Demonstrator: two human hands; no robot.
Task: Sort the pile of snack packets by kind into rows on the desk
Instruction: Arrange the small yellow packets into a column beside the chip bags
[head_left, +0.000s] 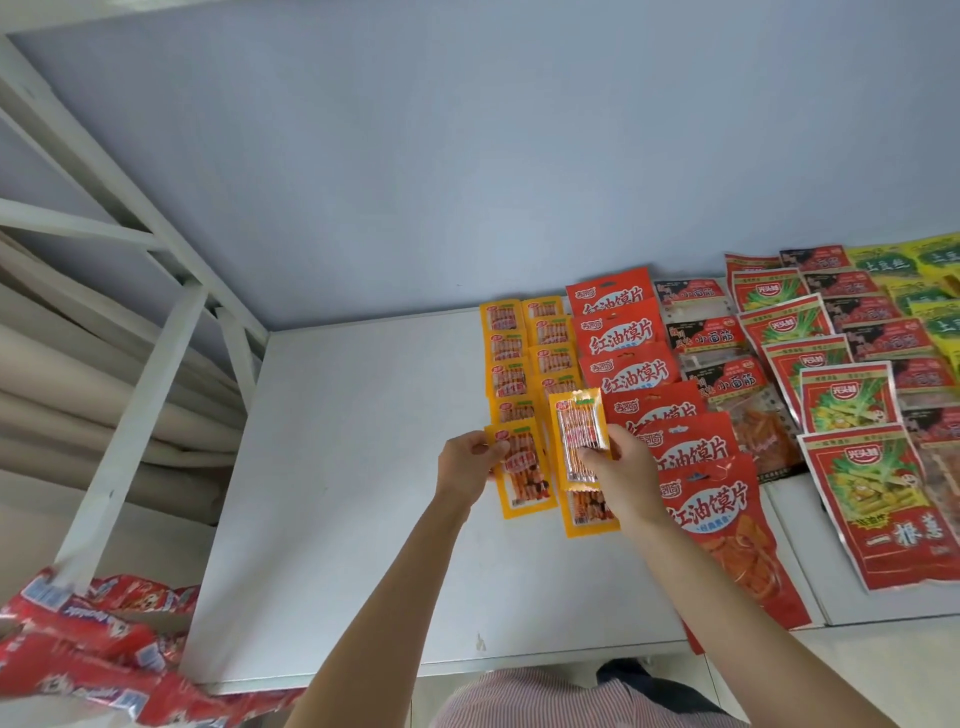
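Fingers (592, 457) of right hand (621, 480) pinched a yellow packet (735, 426) above the yellow rows; left hand (465, 462) pinched the front packet (522, 475) lying on the bench (337, 467). Best move, I'd say: lay the held one flat at the right column's front, edges aligned, overlapping like the rest. No containers seen; unsorted red pile (98, 639) sat bottom-left.

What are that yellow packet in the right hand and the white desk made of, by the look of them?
The yellow packet, pinched by the right hand, looks like thin glossy plastic film: it catches glare and has a crimped top edge. The desk looks like a smooth matte white laminate board, though its core cannot be seen.
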